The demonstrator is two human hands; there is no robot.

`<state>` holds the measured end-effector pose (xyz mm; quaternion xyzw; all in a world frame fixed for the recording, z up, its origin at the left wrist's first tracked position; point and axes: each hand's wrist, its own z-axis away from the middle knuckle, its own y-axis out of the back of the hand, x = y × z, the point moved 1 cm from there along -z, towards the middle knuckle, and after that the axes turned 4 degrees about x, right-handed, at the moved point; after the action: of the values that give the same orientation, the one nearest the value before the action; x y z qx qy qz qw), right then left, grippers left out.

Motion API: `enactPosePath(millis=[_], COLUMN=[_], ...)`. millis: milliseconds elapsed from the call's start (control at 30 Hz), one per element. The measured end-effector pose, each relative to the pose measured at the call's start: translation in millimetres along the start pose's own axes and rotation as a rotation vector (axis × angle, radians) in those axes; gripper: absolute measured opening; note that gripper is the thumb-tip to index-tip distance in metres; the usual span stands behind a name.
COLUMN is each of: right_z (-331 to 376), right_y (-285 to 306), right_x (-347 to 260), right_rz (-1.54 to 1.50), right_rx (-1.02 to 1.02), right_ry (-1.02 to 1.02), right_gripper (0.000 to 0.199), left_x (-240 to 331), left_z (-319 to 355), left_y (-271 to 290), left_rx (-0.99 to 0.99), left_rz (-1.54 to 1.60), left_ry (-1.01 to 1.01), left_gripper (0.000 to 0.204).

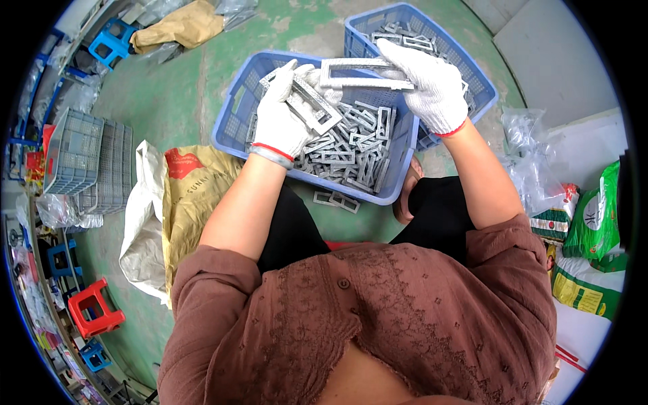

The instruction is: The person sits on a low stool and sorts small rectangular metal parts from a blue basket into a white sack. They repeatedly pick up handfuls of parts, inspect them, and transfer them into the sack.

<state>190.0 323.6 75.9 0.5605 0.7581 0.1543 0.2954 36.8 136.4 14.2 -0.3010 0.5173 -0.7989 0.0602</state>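
Observation:
Both my hands wear white knitted gloves with red cuffs and are raised over a blue plastic basket (403,162). My left hand (280,121) is closed round a grey metal rectangular frame (329,123), which slants down to the right with its thumb across it. My right hand (435,91) pinches the right end of a second metal frame (358,63), held nearly level, its left end close to the left hand's fingers. Beneath them, many similar metal frames (364,138) lie in a jumble in the basket. My right fingers behind the frame are partly hidden.
A second blue basket (482,91) with more frames stands behind at the right. Loose frames (336,201) lie on the green floor before the near basket. A yellow-and-white sack (196,202) sits left, beyond it grey crates (74,152) and a red stool (94,308). Bags (594,216) lie right.

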Motion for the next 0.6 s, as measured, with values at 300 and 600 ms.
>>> enactPosePath(millis=[300,600], right_z=[-10,-7], right_y=[-19,-2], right_x=[-65,-63], right_rz=[0.521,-0.009], right_rx=[-0.464,-0.548], right_ry=[0.174,0.143], right_gripper=[0.034,0.065], left_x=[-24,28], left_z=[3,24], left_y=[-15,-1], left_rx=[-0.127,-0.127], left_rz=[0.201,0.264], left_ry=[0.003,0.066], left_gripper=[0.032,0.023])
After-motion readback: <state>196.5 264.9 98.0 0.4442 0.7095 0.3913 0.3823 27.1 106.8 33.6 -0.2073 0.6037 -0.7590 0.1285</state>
